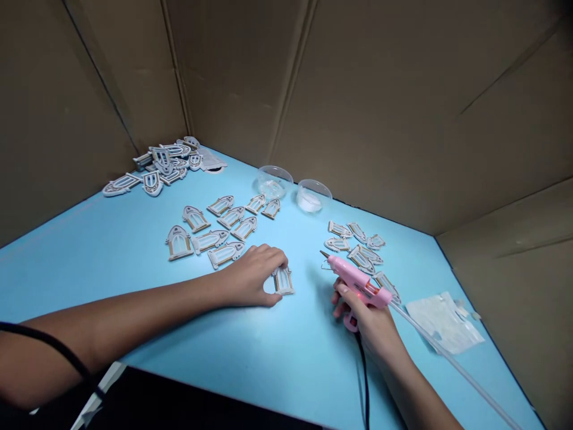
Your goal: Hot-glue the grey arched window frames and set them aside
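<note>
My left hand (253,276) rests at the middle of the blue table, its thumb and fingers closed around the ends of a small white window-shaped piece (283,280) lying flat. To the right, my right hand (356,307) is wrapped round the handle of a pink glue gun (356,279). The gun's metal tip points up and to the left, apart from the piece. A long clear glue stick (452,360) runs out of its back end. Left of my left hand lie several window-shaped pieces (210,240) with gold-brown sides.
A heap of similar pieces (163,161) is at the back left. Two clear round tubs (274,182) stand at the back. More small pieces (364,258) lie beyond the glue gun, with a crumpled white sheet (443,322) at right. Cardboard walls (358,107) surround the table (250,364).
</note>
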